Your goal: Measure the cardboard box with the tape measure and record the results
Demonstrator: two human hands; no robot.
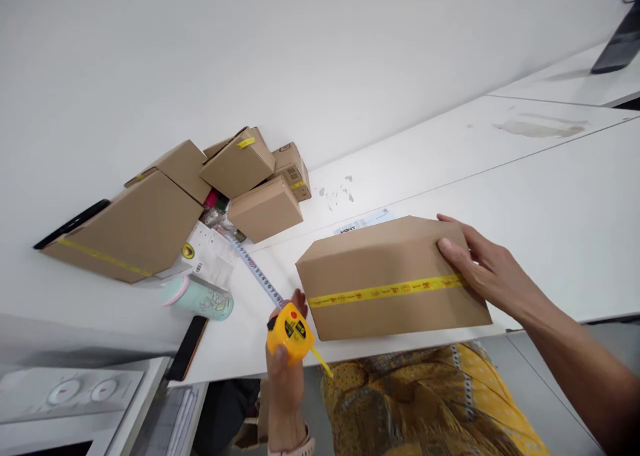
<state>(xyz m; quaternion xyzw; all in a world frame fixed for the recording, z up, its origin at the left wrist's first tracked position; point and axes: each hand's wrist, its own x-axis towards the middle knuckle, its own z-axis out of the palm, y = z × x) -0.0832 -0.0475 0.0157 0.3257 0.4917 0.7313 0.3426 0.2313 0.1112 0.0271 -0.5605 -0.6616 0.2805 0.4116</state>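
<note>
My left hand (286, 369) is wrapped round a yellow tape measure (291, 334) with a yellow strap. Its blade (260, 277) is drawn out toward the back left over the white table. Beside it, a brown cardboard box (370, 263) with a strip of yellow printed tape stands at the near edge. My right hand (480, 263) grips the right end of this box, the thumb on the near face and the other fingers partly hidden behind. Behind the box a printed label sheet (367, 221) shows in part.
Several cardboard boxes (265, 209) are grouped at the back left against the wall. Nearer lie a mint green bottle (200, 298), white packets (210, 256) and a dark flat object (188, 347). A white appliance with dials (70, 393) stands at lower left. A dark object (620, 39) is at far right.
</note>
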